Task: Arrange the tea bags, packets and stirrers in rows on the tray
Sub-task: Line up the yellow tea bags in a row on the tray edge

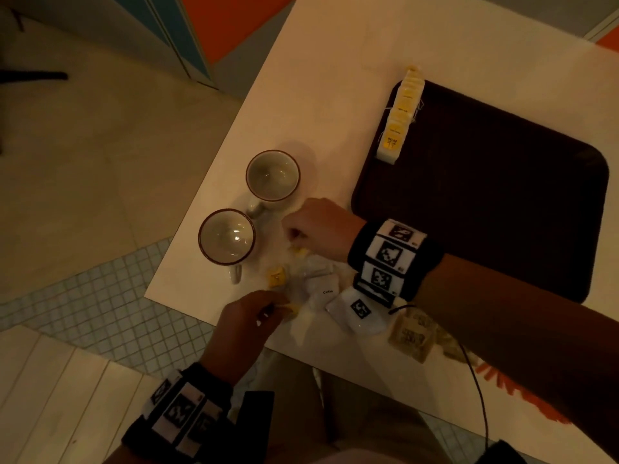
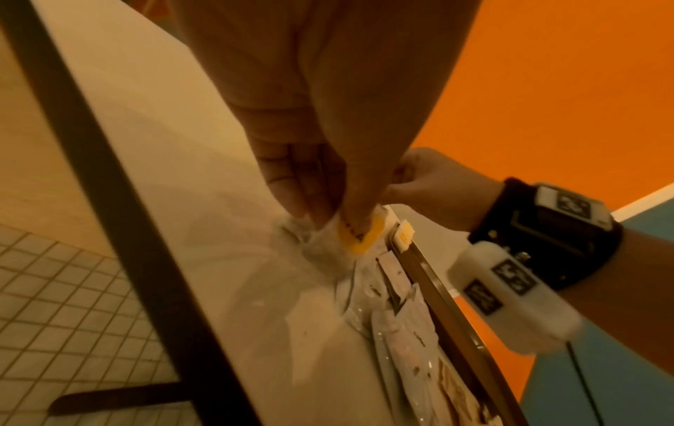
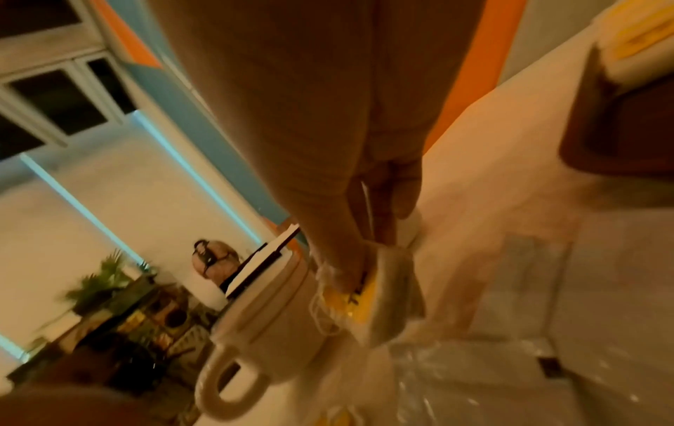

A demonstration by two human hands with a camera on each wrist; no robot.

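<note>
A dark brown tray (image 1: 485, 195) lies at the right of the white table, with a row of yellow-labelled tea bags (image 1: 400, 118) along its left edge. Left of the tray is a loose heap of tea bags and packets. My right hand (image 1: 294, 237) pinches a yellow-tagged tea bag (image 3: 364, 294) at the heap's far side, next to a cup. My left hand (image 1: 273, 309) pinches another yellow-tagged tea bag (image 2: 359, 236) at the heap's near side. One loose tea bag (image 1: 276, 277) lies between the hands. White coffee packets (image 1: 323, 291) and brown packets (image 1: 412, 336) lie under my right wrist.
Two empty cups (image 1: 273, 175) (image 1: 227, 236) with dark rims stand just left of the heap, close to my right hand. The table's near-left edge (image 1: 187, 316) runs right beside my left hand. A cable (image 1: 475, 380) hangs from my right wrist.
</note>
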